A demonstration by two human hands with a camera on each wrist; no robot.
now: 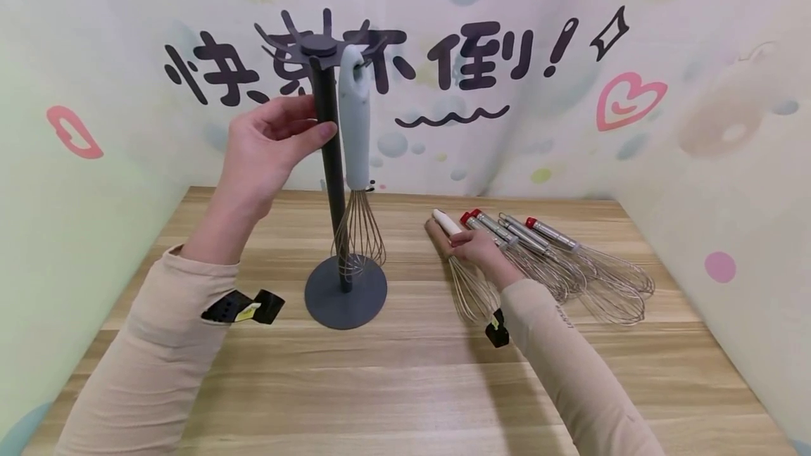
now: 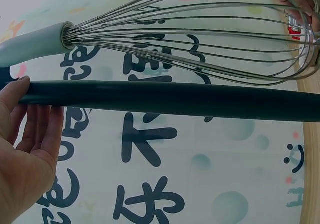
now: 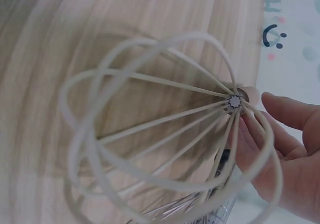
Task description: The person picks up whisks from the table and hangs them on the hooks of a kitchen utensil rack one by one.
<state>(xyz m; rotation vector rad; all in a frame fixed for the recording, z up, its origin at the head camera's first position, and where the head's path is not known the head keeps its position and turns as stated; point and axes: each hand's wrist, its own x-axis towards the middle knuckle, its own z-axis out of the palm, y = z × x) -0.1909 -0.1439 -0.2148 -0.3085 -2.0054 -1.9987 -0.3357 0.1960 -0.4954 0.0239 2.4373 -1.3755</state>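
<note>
Head view is bright, wrist views dimmer and hazier.

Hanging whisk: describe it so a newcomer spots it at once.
On the wooden table, find the dark stand held by the left hand. The whisk hangs from its top; unlike the loose whisks at right, its handle is pale blue.
</note>
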